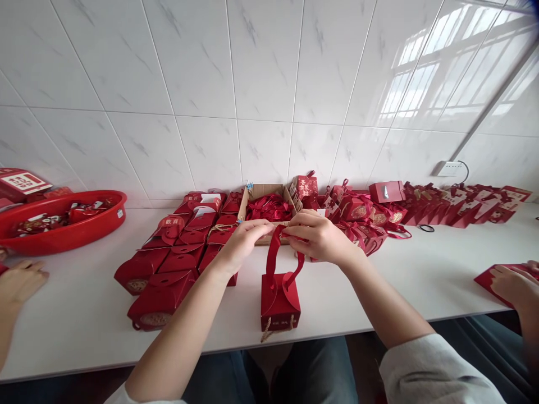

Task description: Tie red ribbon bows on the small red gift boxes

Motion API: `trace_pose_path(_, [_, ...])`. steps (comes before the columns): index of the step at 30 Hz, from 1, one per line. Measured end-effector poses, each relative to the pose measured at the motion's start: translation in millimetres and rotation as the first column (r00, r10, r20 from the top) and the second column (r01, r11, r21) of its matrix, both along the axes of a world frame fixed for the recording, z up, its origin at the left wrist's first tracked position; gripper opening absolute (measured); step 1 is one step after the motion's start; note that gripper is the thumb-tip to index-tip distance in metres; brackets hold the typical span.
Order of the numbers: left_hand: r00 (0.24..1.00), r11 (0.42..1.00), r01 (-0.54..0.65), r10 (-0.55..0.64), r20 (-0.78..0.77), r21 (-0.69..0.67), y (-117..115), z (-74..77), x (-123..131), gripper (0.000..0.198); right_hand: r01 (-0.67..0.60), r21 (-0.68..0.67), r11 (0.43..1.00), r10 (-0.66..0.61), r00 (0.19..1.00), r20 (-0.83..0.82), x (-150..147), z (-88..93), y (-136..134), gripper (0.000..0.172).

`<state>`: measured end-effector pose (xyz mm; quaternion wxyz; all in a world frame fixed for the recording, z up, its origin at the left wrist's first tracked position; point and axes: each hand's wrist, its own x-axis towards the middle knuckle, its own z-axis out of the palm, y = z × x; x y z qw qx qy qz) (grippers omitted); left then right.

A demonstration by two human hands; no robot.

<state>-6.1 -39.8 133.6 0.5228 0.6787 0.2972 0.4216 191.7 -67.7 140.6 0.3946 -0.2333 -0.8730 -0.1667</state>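
A small red gift box (280, 303) stands upright near the table's front edge, with thin twisted cords at its lower front. Red ribbon (273, 255) threads through its folded top and rises in a loop. At the top of that loop, my left hand (248, 238) pinches the ribbon from the left. My right hand (314, 235) closes on the ribbon from the right, its fingertips close to the left ones. The exact fingertip contact is partly hidden. Just behind both hands sits a cardboard box (243, 205) of loose red ribbons (269, 206).
Several red boxes (181, 258) crowd the left, and ribboned boxes (357, 207) stand at right. A red basin (84, 224) holds small packets. Other people's hands show at the left (25, 283) and right (516, 286) edges. A tiled wall (269, 146) closes the back, with a power socket (450, 168).
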Motion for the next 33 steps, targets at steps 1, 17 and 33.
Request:
trace_pose_path(1, [1.0, 1.0, 0.017, -0.017, 0.013, -0.015, -0.4, 0.1, 0.3, 0.022, 0.006, 0.014, 1.0, -0.006, 1.0, 0.005, 0.1, -0.2, 0.6, 0.017])
trace_pose_path(17, [0.788, 0.473, -0.177, 0.593, -0.163, 0.863, -16.3, 0.2, -15.2, 0.025, -0.155, -0.416, 0.896, -0.223, 0.654, -0.723, -1.8, -29.8, -10.8, 0.021])
trace_pose_path(33, [0.098, 0.37, -0.358, 0.928, -0.36, 0.857, -48.3, -106.0, -157.6, 0.021, -0.234, -0.751, 0.618, -0.783, -0.094, -0.615, 99.1, -206.1, -104.7, 0.025])
